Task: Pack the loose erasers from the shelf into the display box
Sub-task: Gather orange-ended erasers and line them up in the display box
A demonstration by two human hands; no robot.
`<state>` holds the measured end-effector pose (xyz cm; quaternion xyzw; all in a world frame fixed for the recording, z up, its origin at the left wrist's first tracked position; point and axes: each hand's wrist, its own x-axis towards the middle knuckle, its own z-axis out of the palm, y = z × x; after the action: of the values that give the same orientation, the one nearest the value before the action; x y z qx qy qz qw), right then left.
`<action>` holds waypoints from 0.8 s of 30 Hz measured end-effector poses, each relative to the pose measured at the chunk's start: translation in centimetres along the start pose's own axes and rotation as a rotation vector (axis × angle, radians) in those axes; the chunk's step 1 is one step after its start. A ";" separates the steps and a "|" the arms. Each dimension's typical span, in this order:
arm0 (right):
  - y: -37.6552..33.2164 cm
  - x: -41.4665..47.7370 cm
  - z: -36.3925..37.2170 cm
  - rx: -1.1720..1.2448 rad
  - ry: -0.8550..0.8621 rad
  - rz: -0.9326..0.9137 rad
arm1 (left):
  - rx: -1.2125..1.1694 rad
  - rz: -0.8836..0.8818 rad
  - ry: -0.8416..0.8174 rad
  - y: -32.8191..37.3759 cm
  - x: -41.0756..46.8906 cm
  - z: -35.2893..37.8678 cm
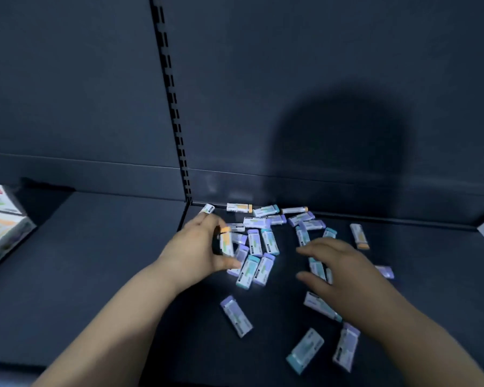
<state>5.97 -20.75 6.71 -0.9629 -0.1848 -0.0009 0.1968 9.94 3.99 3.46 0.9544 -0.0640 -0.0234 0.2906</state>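
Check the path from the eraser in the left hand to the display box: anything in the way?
Nothing visible. The left hand grips an orange-ended eraser; only bare shelf lies between it and the display box at the left edge. The other erasers lie beyond and right of that hand.

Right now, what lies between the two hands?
The head view shows several loose erasers lying close beside the left hand. Past them, a bare strip of dark shelf runs up to the right hand.
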 end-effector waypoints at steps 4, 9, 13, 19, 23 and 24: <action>0.6 1.2 0.0 0.000 -0.060 -0.098 | -0.285 0.035 0.093 2.2 -2.1 0.5; 0.0 2.5 0.7 0.015 -0.123 -0.188 | -0.307 0.102 0.175 2.7 -3.9 0.0; -1.0 4.4 1.1 0.053 -0.165 -0.207 | -0.250 0.066 0.202 2.1 -4.8 -0.6; -4.7 10.2 3.9 0.108 -0.138 -0.221 | -0.116 -0.057 0.151 -1.1 -6.4 -0.9; -6.9 14.5 6.8 -0.016 -0.130 -0.209 | 0.036 -0.097 0.120 -3.2 -7.5 -1.0; -7.2 15.4 7.3 -0.068 -0.148 -0.198 | 0.072 -0.098 0.115 -3.6 -7.7 -1.1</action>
<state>17.23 -6.33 3.81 -0.9435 -0.2928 0.0445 0.1487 2.81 8.62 2.41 0.9661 -0.0012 0.0194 0.2576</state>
